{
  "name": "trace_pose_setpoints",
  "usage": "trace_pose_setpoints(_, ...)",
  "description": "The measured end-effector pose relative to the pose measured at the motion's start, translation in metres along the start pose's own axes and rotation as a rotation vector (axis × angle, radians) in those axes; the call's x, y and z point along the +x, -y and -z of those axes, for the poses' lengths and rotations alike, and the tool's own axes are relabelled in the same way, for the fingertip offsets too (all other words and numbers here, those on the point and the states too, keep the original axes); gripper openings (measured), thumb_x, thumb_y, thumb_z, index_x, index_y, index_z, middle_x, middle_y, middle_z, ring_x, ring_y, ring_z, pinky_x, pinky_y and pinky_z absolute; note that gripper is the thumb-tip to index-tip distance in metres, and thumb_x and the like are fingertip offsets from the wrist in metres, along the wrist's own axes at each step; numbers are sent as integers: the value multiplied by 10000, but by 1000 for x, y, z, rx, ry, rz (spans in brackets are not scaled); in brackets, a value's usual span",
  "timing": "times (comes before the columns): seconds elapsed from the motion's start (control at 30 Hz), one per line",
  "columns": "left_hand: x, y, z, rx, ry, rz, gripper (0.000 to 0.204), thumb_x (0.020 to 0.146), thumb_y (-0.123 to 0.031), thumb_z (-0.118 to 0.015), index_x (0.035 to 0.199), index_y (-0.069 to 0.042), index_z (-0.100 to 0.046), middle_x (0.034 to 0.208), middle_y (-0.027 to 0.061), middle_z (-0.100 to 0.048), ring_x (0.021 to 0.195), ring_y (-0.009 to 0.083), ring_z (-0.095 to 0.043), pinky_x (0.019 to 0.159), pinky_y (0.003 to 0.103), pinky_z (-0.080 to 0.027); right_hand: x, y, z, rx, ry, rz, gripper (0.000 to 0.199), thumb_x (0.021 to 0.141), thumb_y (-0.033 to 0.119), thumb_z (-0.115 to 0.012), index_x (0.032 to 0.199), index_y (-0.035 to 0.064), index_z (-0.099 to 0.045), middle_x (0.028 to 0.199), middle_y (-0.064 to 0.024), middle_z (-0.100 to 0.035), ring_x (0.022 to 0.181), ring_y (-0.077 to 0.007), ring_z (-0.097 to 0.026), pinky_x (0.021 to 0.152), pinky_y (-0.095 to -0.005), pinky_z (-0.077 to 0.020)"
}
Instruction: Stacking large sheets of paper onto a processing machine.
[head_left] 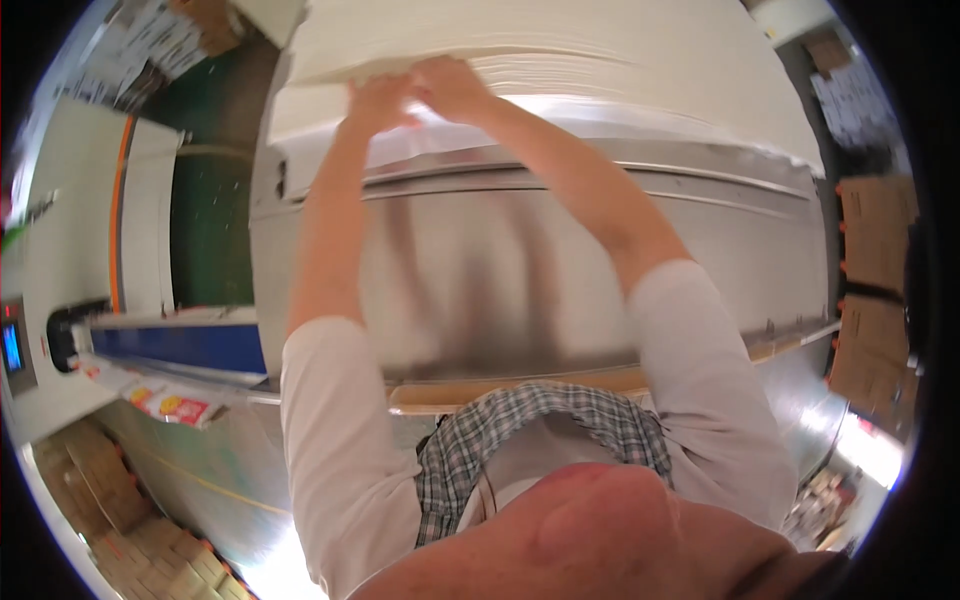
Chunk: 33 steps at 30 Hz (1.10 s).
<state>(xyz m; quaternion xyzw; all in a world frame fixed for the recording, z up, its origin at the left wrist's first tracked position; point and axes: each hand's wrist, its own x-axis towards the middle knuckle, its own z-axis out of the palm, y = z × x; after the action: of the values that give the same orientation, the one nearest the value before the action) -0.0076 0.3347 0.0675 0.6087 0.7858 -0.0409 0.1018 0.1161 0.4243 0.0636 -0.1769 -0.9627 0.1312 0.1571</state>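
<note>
A thick, wide stack of thin, soft white sheets [640,60] lies on a metal table [600,225] in front of me; I cannot tell whether they are paper or cloth. Both my arms reach forward to its near edge, left of the middle. My left hand [378,104] is closed, its fingers bent over the edge of the layers. Close beside it, almost touching, my right hand [450,90] is also closed at the same edge. The layers rise in wavy folds just beyond the hands. My fingertips are partly hidden and blurred.
A blue-sided conveyor [180,346] stands to the left, with printed white, red and yellow packaging [175,403] at its edge. A lit screen [12,345] is at the far left. Cardboard boxes [875,240] are stacked on the right, and more cartons [145,540] stand at lower left.
</note>
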Motion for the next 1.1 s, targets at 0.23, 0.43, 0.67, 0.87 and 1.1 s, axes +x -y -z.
trace_pose_setpoints(0.23,30,28,-4,64,185,205,1085,460,-364,-806,1355,-84,-262,1362,164,-346,1249,340,-338,968,625,-231,-74,-203,84,-134,353,-478,602,851,583,-335,1201,125,-509,1185,-114,-537,1152,-296,-450,968,-541,-260)
trace_pose_setpoints(0.43,37,-26,14,232,338,576,1023,520,-126,-780,1367,-115,-208,1373,105,-328,1262,337,-304,919,694,-260,-215,-389,200,-299,497,-560,776,705,734,-420,1301,238,-405,1295,-71,-452,1224,-282,-377,986,-581,-206)
trace_pose_setpoints(0.67,21,36,-9,312,402,718,999,537,-56,-738,1356,-142,-172,1401,97,-260,1278,348,-257,960,629,-278,-280,-491,297,-333,789,-510,935,544,423,-769,1338,230,-314,1285,-70,-445,1221,-287,-370,957,-544,-284)
trace_pose_setpoints(0.87,37,50,-33,239,240,549,981,526,-31,-715,1345,-175,-194,1361,134,-305,1273,331,-272,999,514,-261,-429,-692,364,-23,311,77,908,472,106,-800,1276,141,-381,1262,-127,-429,1240,-328,-318,1015,-456,-286)
trace_pose_setpoints(1.1,-9,50,-34,139,-124,409,777,561,-51,-700,1263,-159,-384,1314,158,-373,1256,320,-302,1017,455,-254,-441,-683,317,-669,310,-698,749,585,108,-728,1253,197,-403,1249,-74,-453,1190,-292,-397,944,-465,-351)
